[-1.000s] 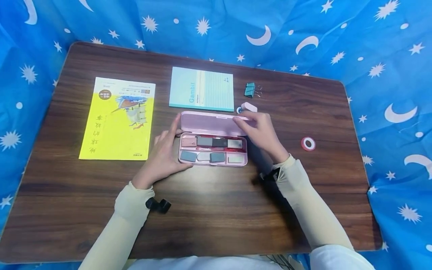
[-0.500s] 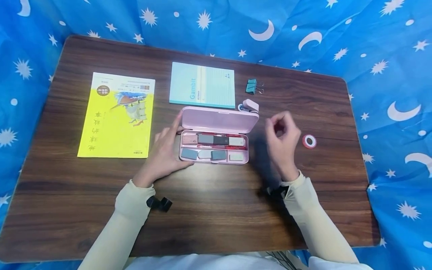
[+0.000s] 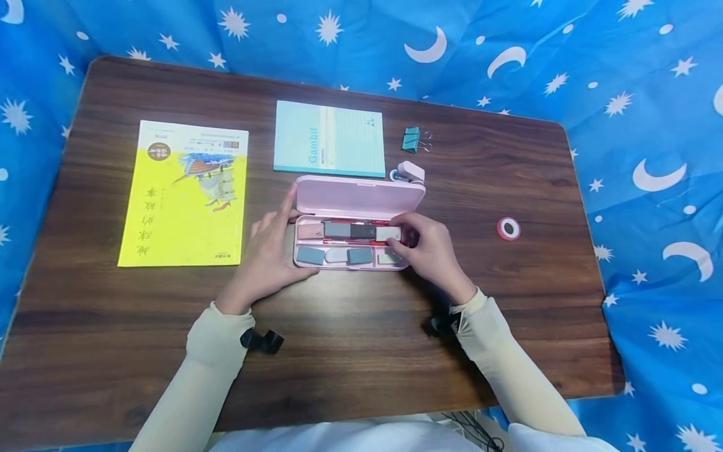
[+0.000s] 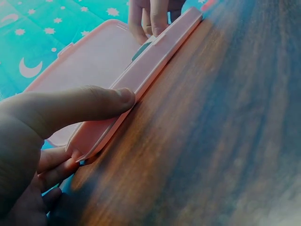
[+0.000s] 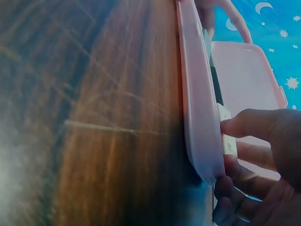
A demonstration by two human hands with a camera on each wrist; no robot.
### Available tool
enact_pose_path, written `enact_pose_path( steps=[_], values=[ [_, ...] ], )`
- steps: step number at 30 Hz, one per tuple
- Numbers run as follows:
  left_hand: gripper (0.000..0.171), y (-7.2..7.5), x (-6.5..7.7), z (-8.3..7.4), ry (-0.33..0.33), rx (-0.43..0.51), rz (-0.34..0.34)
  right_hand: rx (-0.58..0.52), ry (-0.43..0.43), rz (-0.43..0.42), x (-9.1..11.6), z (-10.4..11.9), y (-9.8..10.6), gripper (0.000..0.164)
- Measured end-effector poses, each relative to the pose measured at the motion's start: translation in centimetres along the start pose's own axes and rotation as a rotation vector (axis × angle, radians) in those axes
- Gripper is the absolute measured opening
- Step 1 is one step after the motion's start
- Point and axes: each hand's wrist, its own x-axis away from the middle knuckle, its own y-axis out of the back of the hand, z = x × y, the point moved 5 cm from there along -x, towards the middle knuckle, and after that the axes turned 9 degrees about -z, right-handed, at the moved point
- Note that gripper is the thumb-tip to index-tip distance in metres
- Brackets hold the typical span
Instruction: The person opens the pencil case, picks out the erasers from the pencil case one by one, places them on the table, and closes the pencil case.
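An open pink pencil case (image 3: 336, 266) lies on the table, lid (image 3: 359, 197) tilted back. My left hand (image 3: 267, 254) grips its left end, thumb (image 4: 106, 102) along the front wall and fingers behind. At the right end, my right hand (image 3: 430, 249) pinches a white eraser (image 3: 388, 233) between thumb and fingers; the right wrist view shows the thumb (image 5: 249, 123) on its side. Beside it in that row sit a black eraser (image 3: 363, 231), a grey one and a pink eraser (image 3: 310, 231), over red pens. Several grey and pale erasers (image 3: 359, 256) fill the front compartments.
A yellow book (image 3: 183, 207) lies to the left and a light-blue notebook (image 3: 329, 139) behind the case. A teal binder clip (image 3: 411, 140) and a small pink-and-white object (image 3: 410, 171) are at the back right. A red-rimmed tape roll (image 3: 508, 229) lies further right.
My right hand let go of the lid, drew away to the right, then came back to the case and took hold of the white eraser. The left hand keeps its grip.
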Motion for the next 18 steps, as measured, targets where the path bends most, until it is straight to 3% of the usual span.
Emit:
enact_pose_path(
  steps=[18],
  values=[
    [0.146, 0.05, 0.22, -0.22, -0.005, 0.003, -0.016, 0.140, 0.157, 0.019, -0.18, 0.58, 0.54, 0.025]
  ],
)
